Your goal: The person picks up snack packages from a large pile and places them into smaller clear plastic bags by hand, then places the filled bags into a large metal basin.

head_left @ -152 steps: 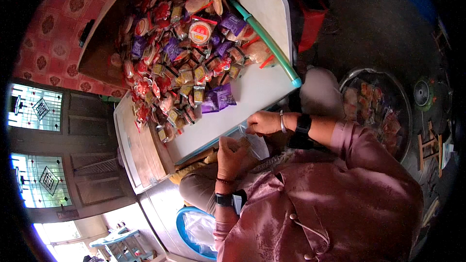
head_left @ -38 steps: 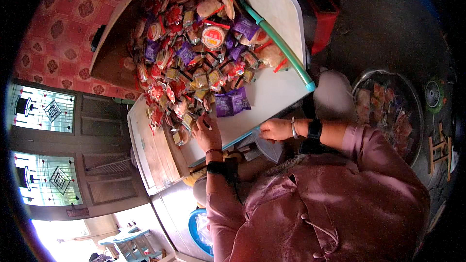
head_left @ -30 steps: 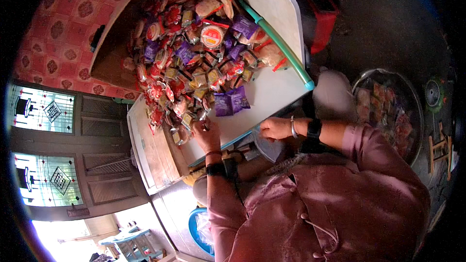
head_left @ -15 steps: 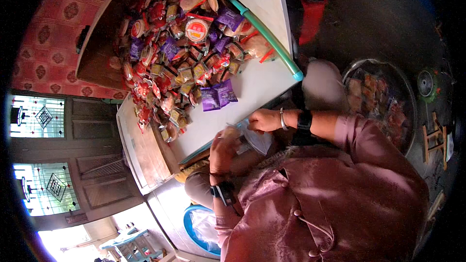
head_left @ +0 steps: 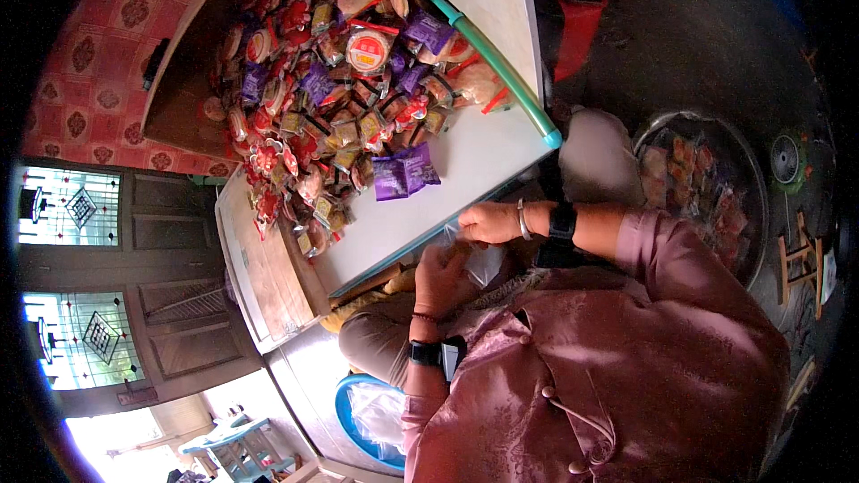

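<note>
My right hand (head_left: 488,222) is closed on the upper part of a clear plastic bag (head_left: 485,265), just beyond the near edge of a white board (head_left: 358,246). My left hand (head_left: 436,273) is just below and left of it, fingers curled up at the bag's mouth; what they hold is hidden. On the board lies a big heap of wrapped snacks (head_left: 331,80) in red, yellow, clear and purple packets. Two purple packets (head_left: 403,170) lie at the heap's near edge, above my hands.
A green tube (head_left: 501,67) runs along the board's right side; a wooden board (head_left: 268,246) borders the left. A round metal tray (head_left: 753,215) of packed bags stands at right, beside a small fan (head_left: 786,161). A blue basin (head_left: 349,425) with plastic bags sits low at left.
My left hand was in the heap's lower edge about a second ago. It has moved down and right to the bag beside my right hand, which has stayed nearly in place.
</note>
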Demonstrator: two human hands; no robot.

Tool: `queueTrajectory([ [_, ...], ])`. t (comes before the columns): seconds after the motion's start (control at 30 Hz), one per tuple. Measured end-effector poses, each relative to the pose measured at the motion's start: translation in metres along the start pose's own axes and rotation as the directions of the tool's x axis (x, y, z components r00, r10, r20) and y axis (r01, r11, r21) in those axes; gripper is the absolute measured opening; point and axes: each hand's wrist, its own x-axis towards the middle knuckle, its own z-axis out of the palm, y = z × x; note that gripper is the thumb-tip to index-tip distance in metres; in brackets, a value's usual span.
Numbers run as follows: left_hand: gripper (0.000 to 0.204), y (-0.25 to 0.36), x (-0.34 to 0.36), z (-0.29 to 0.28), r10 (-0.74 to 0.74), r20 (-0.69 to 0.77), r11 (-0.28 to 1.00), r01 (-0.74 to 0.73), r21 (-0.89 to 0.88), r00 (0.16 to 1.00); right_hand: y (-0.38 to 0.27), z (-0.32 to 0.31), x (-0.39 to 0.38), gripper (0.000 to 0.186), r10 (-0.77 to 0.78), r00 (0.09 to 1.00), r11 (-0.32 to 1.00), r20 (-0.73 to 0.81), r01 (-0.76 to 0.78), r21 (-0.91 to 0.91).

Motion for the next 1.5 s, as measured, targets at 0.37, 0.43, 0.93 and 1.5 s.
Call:
queueTrajectory([
  [0.37,0.038,-0.063,-0.002,0.044,-0.235,0.019,0.953,0.227,0.201,0.972,-0.011,-0.001,-0.003,0.03,0.051,0.995,0.998,0.087,-0.053,0.015],
  [0.43,0.041,-0.062,-0.003,0.044,-0.281,0.006,0.941,0.274,0.199,0.96,-0.016,-0.003,-0.004,0.03,0.078,0.993,0.994,0.088,-0.085,0.068],
  [0.93,0.027,-0.05,-0.003,0.038,-0.134,0.15,0.991,0.131,0.029,0.979,-0.015,-0.002,-0.002,0.029,0.176,0.969,0.967,0.174,-0.203,0.153],
  [1.5,0.017,-0.035,0.014,-0.016,-0.374,-0.211,0.926,0.348,-0.15,0.903,0.001,-0.003,-0.001,0.031,-0.063,0.998,0.995,0.01,0.064,-0.076],
])
